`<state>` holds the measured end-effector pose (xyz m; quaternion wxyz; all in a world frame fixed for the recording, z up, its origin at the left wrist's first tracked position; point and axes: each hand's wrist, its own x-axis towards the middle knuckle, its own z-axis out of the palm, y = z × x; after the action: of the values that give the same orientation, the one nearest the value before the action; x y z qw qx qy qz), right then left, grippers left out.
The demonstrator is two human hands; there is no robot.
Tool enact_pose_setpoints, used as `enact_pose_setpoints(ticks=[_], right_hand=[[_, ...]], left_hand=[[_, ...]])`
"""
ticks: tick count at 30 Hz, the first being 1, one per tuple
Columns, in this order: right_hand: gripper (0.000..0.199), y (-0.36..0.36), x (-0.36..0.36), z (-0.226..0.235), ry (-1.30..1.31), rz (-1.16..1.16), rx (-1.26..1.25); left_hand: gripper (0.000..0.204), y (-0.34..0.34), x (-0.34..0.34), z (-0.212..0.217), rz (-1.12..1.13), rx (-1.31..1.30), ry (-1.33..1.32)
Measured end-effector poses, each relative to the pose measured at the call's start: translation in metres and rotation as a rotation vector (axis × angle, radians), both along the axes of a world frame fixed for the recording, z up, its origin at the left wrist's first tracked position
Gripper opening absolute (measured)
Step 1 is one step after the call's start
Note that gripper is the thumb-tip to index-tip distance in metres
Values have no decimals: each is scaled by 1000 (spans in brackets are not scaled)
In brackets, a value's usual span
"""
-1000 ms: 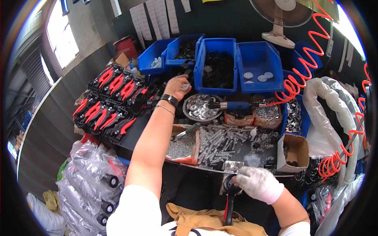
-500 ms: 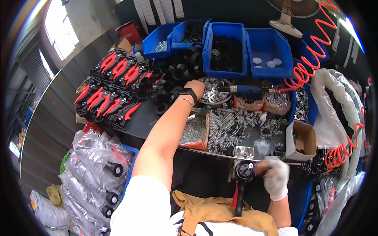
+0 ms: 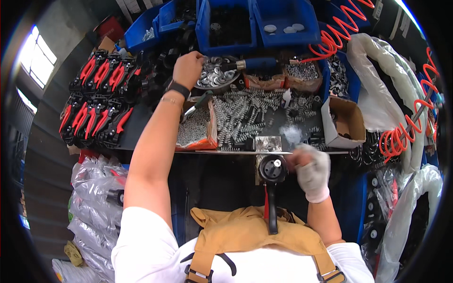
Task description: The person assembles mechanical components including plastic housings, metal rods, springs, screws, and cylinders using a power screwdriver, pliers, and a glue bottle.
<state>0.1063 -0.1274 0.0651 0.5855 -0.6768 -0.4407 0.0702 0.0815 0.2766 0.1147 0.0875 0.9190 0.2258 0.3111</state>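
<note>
My left hand (image 3: 188, 70) is at the left rim of a round bowl of flat metal washers (image 3: 214, 77). Its fingers are curled, and what they may hold is hidden. My right hand (image 3: 312, 173), in a pale fingerless-looking glove, hovers just right of a black round part with a long handle (image 3: 272, 170). Motion smears its bent fingertips, so any hold is unclear. A bright metal bolt or nut (image 3: 277, 163) stands in the round part's top. This part sits against a metal block (image 3: 267, 143) at the bench edge, handle toward me, with a red strip beside it.
Compression springs (image 3: 240, 113) cover the bench middle, beside a box of small metal pieces (image 3: 194, 127). A blue power driver (image 3: 259, 62) lies beyond. Red-handled black tools (image 3: 99, 75) fill the left; blue bins (image 3: 288, 35) line the back. An open carton (image 3: 340, 134) stands right.
The whole view has shifted, so the bench appears further left and higher. My left hand stays by the washer bowl, and my right stays beside the black round part, blurred in both frames.
</note>
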Motion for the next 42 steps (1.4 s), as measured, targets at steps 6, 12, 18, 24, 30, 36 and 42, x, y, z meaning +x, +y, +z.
enact_pose_setpoints(ticks=[6, 12, 18, 24, 30, 36, 42], right_hand=[[52, 4, -3, 6, 115, -14, 94], [46, 18, -12, 14, 82, -62, 181], [38, 28, 12, 17, -36, -88, 138], [29, 86, 138, 54, -574, -400, -282], [29, 133, 232, 29, -739, -417, -1206], [27, 151, 229, 24, -790, -379, -1146], [24, 147, 229, 23, -959, -351, -1111]], left_hand=[[22, -139, -66, 10, -486, -1114, -217], [25, -235, -124, -59, -490, -1922, -368], [17, -267, -115, -61, -472, -1041, -531], [39, -256, -106, -64, -616, 204, -356], [43, -258, -105, -46, -616, 211, -528], [44, -274, -86, -31, -726, -81, -102], [45, -262, -91, -17, -743, -367, -23]])
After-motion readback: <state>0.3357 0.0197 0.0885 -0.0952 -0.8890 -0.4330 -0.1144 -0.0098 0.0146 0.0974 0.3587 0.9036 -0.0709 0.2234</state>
